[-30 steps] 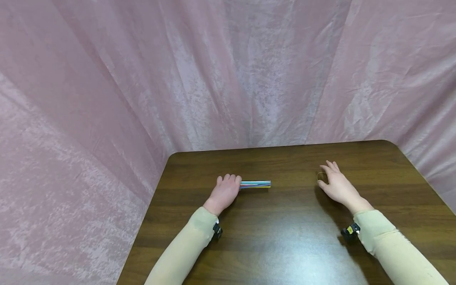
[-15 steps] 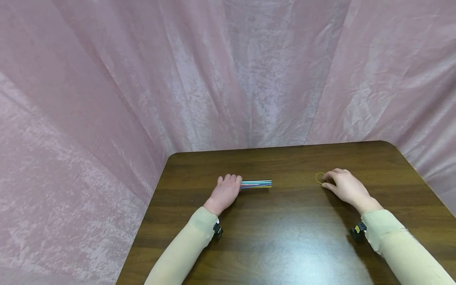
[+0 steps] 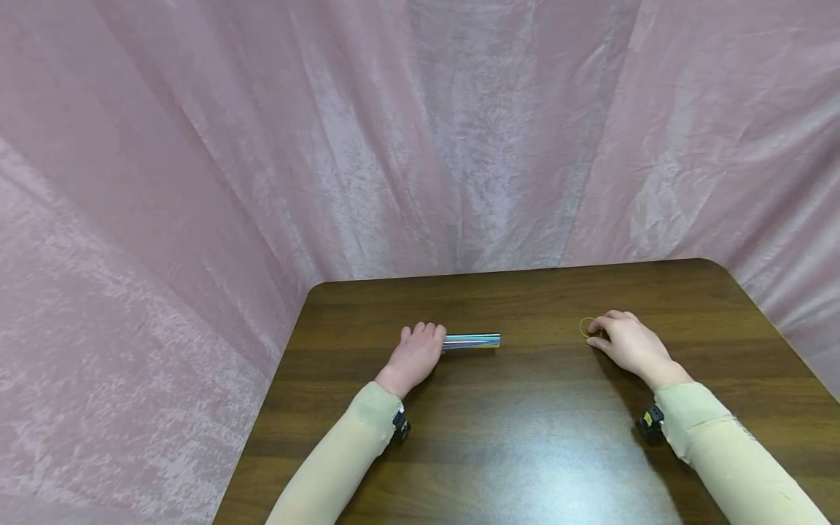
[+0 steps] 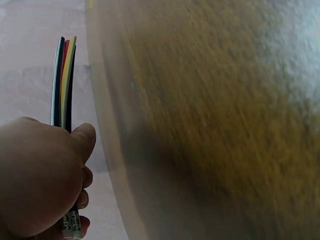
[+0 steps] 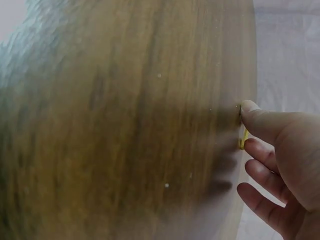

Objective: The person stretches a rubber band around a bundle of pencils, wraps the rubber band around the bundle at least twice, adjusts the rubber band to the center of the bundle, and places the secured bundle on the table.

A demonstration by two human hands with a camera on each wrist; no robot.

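Note:
My left hand (image 3: pixel 415 355) grips a bundle of pencils (image 3: pixel 472 340) above the left part of the table. Their coloured shafts, among them white, red, yellow and dark ones, stick out past the thumb side. In the left wrist view, metal ferrules and pale erasers (image 4: pixel 72 225) show below the curled fingers. Farther right, my right hand (image 3: pixel 631 343) is low over the table, thumb and fingers bent but apart. A thin yellow rubber band (image 3: pixel 581 326) lies right at its fingertips. The right wrist view shows part of this band edge-on beside one fingertip.
The brown wooden table (image 3: pixel 525 408) has rounded far corners and a glossy reflection near the front. Pink velvet curtains (image 3: pixel 492 146) hang behind it and along the left side. Small black cameras are strapped to both wrists.
My right hand drew back to the right with its fingers bending in, then moved slightly left toward the rubber band. The left hand and pencils stay almost still.

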